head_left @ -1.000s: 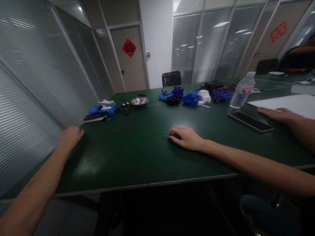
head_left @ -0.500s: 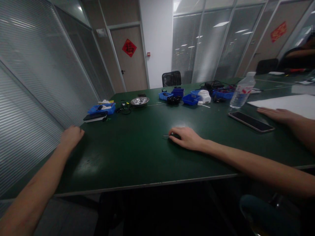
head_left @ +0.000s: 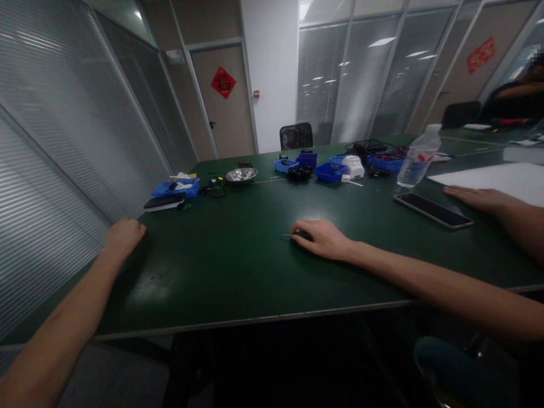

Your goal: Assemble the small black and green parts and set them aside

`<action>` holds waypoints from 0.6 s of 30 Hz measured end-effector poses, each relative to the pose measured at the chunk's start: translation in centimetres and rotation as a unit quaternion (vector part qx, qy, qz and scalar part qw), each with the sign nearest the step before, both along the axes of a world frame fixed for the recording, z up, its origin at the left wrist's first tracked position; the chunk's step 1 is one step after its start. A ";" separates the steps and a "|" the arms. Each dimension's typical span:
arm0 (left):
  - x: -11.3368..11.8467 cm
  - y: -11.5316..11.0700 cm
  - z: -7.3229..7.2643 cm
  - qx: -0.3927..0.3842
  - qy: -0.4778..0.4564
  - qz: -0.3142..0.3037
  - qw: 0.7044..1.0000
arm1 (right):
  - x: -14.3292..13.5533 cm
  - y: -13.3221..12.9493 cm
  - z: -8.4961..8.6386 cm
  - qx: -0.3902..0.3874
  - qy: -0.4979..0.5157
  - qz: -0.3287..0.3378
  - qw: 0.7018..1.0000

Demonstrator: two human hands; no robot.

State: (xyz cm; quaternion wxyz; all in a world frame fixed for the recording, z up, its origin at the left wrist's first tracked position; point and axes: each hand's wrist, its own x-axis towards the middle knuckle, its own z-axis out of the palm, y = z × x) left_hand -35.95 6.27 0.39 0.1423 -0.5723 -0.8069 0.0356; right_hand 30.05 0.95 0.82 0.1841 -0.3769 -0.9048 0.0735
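My right hand (head_left: 323,238) rests on the green tabletop (head_left: 221,272) near the middle. Its thumb and forefinger are pinched on a thin metal pin (head_left: 286,234) that sticks out to the left, low over the surface; its other end is hidden in the fingers. At the far left, my left hand (head_left: 124,235) lies closed with curled fingers by the table's left side. Nothing shows in it, and its palm is hidden. Nearest to it is a black notebook-like item (head_left: 165,202) beside a blue tray (head_left: 191,188).
Another person's hand (head_left: 478,198) lies flat on a white sheet (head_left: 501,177) at right, near a phone (head_left: 433,210) and a water bottle (head_left: 419,158). Farther back stand a metal bowl (head_left: 242,177), a black cable (head_left: 217,190) and several blue bins (head_left: 329,172).
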 end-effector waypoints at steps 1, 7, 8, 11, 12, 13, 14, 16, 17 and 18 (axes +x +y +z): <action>0.0 0.0 0.0 0.000 0.001 0.001 1.000 | 0.0 0.0 0.0 0.001 -0.002 0.000 1.000; 0.1 0.0 -0.1 -0.001 0.000 0.002 1.000 | 0.0 0.0 0.0 -0.001 -0.006 -0.004 1.000; 0.1 0.0 -0.1 -0.001 -0.001 0.004 1.000 | 0.0 0.0 0.0 0.001 -0.005 -0.004 1.000; 0.1 0.0 -0.1 0.003 -0.003 0.007 1.000 | 0.0 0.1 0.0 0.004 -0.006 -0.004 1.000; 0.1 0.1 -0.1 0.005 -0.004 0.006 1.000 | 0.0 0.1 0.0 0.004 -0.007 -0.004 1.000; 0.1 0.1 -0.2 0.006 -0.004 0.004 1.000 | 0.0 0.1 -0.1 0.003 -0.008 -0.003 1.000; 0.1 0.1 -0.2 0.007 -0.005 0.003 1.000 | 0.0 0.1 -0.1 0.001 -0.008 -0.003 1.000; 0.0 0.2 -0.3 0.007 -0.007 0.002 1.000 | 0.0 0.1 -0.1 0.000 -0.008 -0.002 1.000; 0.0 0.3 -0.3 0.006 -0.009 0.003 1.000 | 0.0 0.1 -0.1 0.000 -0.008 -0.002 1.000; 0.0 0.3 -0.3 0.004 -0.010 0.004 1.000 | 0.0 0.1 -0.1 -0.001 -0.007 -0.001 1.000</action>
